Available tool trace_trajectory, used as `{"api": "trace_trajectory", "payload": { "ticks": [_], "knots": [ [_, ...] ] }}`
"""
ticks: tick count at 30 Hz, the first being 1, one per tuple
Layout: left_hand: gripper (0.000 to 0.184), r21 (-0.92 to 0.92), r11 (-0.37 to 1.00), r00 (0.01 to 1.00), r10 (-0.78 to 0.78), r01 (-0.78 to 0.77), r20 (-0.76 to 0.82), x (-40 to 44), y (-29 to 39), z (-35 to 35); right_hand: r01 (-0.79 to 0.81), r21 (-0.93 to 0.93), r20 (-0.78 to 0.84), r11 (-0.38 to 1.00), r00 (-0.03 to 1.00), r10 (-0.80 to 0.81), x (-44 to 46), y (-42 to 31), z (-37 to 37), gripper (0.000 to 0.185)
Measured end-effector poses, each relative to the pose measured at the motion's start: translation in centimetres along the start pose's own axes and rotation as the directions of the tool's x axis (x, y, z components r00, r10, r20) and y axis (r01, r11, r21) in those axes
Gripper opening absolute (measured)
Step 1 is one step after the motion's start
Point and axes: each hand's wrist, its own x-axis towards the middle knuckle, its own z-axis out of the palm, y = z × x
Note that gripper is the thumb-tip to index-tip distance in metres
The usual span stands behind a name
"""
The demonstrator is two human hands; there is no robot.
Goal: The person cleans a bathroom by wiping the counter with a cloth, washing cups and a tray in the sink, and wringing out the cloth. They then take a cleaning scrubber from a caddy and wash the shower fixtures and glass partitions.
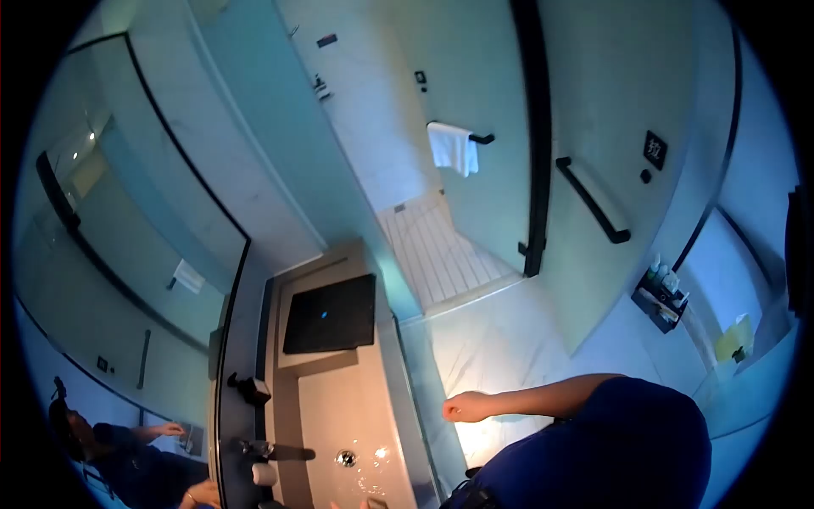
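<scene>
Hovering above the floor (526,339), the right hand (466,407) is curled narrow, with the sink (326,407) to its left. The left hand (346,506) barely shows at the near edge, over the near part of the sink and near the drain (346,459); its grip cannot be told. The tap (292,452) reaches in from the left, above a white cup (264,474). A black board (331,315) lies at the sink's far end.
</scene>
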Motion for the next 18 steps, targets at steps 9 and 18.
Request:
{"api": "trace_trajectory", "payload": {
  "ticks": [9,18],
  "knots": [
    [0.078,-0.322,0.86,0.842,0.481,-0.397,0.244,-5.2,26.7,-1.4,-0.665,0.31,-0.162,0.68,0.667,0.727,-29.0,19.8,-10.8,0.029],
    [0.072,-0.136,0.897,0.722,0.421,-0.42,0.549,-8.0,36.3,-2.2,-0.548,0.493,0.114,0.676,0.81,0.575,-24.5,25.6,-15.3,0.027]
  ]
}}
